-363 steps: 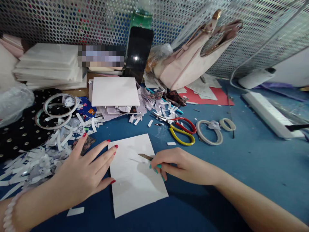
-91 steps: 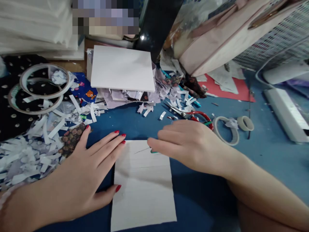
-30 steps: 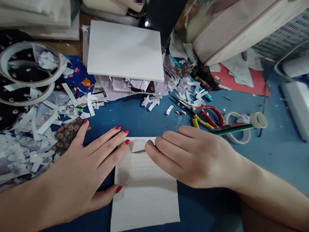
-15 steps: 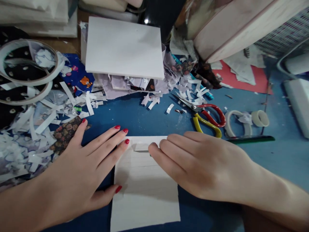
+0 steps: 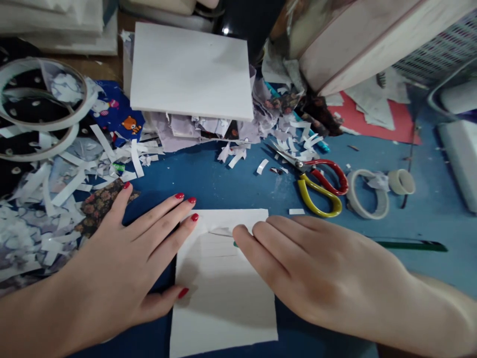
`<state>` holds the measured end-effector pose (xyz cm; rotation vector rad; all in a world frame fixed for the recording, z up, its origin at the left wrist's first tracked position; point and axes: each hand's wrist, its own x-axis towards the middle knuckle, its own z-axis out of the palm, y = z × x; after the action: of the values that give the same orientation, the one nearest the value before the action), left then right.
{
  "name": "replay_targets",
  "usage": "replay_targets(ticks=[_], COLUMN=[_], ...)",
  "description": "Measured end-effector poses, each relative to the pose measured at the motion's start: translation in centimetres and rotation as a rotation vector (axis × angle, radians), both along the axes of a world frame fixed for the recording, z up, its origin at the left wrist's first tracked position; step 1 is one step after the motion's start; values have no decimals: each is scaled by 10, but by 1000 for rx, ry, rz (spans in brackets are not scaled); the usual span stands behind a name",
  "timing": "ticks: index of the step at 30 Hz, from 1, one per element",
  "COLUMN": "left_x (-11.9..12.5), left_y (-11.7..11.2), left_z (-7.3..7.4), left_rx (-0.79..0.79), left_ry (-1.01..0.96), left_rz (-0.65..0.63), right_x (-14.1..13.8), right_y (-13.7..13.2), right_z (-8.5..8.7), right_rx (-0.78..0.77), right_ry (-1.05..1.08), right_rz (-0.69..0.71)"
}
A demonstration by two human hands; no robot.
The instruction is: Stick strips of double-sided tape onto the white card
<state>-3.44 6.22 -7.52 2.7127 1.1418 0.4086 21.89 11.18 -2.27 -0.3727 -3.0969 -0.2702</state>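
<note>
A white rectangular sheet of board or thick paper (image 5: 227,298), with faint crosswise lines, lies on the blue tabletop. My left hand (image 5: 141,253) rests flat with fingers spread, its fingertips on the sheet's upper left edge and the thumb on its left side. My right hand (image 5: 309,268) is closed around a slim green utility knife (image 5: 410,246). The knife's back end sticks out to the right of the hand, and its thin blade (image 5: 221,234) lies against the sheet near the top. The hand's back hides most of the knife and the gripping fingertips.
Red-and-yellow scissors (image 5: 316,184) lie beyond my right hand, with tape rolls (image 5: 367,194) beside them. A white board (image 5: 192,69) tops a stack of scraps at the back. Paper shreds (image 5: 33,238) heap at left near large tape rings (image 5: 48,127). A small white strip (image 5: 296,212) lies near the scissors.
My right hand has shifted slightly down toward me with the knife, whose back end moved right and down. The top edge and a small white strip now show. My left hand stays nearly still.
</note>
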Motion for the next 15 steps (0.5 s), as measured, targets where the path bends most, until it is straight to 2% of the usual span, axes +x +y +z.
replay_targets(ticks=[6, 15], left_x=[0, -2], left_y=[1, -4], left_z=[0, -3], left_rx=[19, -24], left_ry=[8, -8], left_rz=[-14, 10], right_x=[0, 3], right_y=[-7, 4], right_z=[-7, -1], right_rx=[29, 14], right_ry=[67, 94], right_rz=[-76, -22])
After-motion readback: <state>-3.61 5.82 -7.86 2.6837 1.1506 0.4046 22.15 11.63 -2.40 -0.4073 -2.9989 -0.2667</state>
